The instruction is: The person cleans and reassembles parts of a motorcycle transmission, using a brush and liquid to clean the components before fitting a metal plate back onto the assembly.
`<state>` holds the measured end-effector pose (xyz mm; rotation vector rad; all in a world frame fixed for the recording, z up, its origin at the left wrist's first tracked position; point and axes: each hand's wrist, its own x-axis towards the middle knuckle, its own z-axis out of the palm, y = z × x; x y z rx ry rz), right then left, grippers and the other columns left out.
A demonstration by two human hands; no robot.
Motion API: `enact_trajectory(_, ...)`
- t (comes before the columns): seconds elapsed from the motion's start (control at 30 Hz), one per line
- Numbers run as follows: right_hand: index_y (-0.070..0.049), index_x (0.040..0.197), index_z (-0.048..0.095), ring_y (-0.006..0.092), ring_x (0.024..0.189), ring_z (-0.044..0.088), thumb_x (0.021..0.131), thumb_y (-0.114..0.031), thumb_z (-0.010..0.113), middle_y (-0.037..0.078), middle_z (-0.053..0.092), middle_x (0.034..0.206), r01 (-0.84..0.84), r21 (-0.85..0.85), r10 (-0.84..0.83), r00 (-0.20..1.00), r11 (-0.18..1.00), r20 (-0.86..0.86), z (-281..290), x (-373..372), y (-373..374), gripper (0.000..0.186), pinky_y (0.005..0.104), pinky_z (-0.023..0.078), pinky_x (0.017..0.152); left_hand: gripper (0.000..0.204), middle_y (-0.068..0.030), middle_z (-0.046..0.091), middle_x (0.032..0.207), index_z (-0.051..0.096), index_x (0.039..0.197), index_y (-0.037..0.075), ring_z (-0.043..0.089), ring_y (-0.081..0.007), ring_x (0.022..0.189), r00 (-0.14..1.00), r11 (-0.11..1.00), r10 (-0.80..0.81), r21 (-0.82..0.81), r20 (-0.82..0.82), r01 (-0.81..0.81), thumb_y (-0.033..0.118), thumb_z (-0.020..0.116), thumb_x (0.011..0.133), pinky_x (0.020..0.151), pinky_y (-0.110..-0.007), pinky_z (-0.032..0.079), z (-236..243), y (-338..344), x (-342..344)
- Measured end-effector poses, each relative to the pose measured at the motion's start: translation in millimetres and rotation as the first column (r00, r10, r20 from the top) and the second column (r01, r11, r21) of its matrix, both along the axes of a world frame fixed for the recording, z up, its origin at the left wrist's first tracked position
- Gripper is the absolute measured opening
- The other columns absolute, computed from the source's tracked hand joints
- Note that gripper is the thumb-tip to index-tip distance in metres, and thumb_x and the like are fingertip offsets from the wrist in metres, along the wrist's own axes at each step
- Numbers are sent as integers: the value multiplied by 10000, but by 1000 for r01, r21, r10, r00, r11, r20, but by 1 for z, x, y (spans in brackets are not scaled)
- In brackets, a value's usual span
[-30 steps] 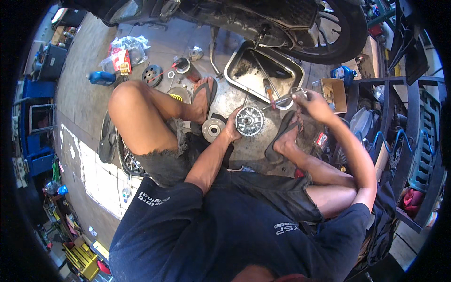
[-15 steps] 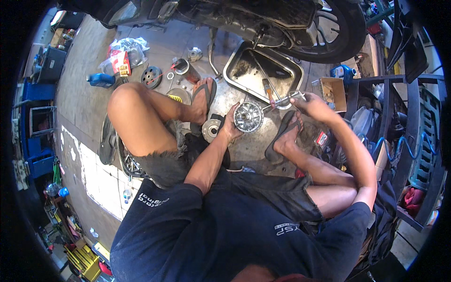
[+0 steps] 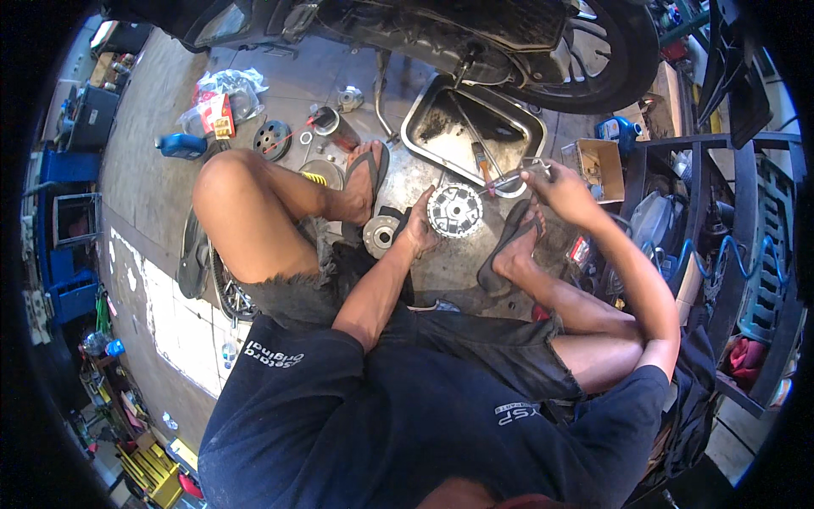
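Observation:
My left hand (image 3: 418, 229) grips the edge of a round silver variator (image 3: 455, 210), its ribbed, recessed face turned up. In my right hand (image 3: 563, 192), fingers wrapped round it, is a silver air blow gun (image 3: 539, 168). Its thin nozzle points left at the variator's rim; I cannot tell whether they touch. Just left of my left wrist, a round grey metal disc (image 3: 381, 237) with a central hole lies by my thigh. A metal basin (image 3: 532, 136) with dark dirt inside stands beyond the hands, and a brush (image 3: 482, 159) leans in it.
Over the far side looms a motorcycle with its wheel (image 3: 623, 64). On the floor to the left are a can (image 3: 342, 132), a black pulley (image 3: 271, 140), a blue bottle (image 3: 181, 146) and plastic bags (image 3: 242, 92). A cardboard box (image 3: 600, 170) and metal rack (image 3: 746, 161) stand right.
The variator has turned in my left hand, moving slightly right, so its face shows flatter. My right hand and the blow gun have shifted a little, and the nozzle's angle has changed.

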<state>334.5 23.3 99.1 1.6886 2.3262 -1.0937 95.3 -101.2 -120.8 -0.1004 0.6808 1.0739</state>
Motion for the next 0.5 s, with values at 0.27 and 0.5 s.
enact_trajectory(0.27,31,1333,590,435,910,686,944,-546,613,262,699,818,17,70,-17,1000,997,5,1,-13,-7,697,499,501,924,666,-108,667,1325,594,1363,61,640,-277,1216,984,992,-108,-86,-141,97,595,360,1041,1087,-481,467,44,-1,10)
enact_trajectory(0.5,-13,1317,610,331,779,735,953,-522,634,146,701,664,-92,131,90,996,987,23,-10,-7,-3,626,445,548,780,784,-127,636,1356,525,1411,52,643,-260,1205,967,996,-72,-68,-244,57,697,369,993,1059,-460,507,28,-1,11)
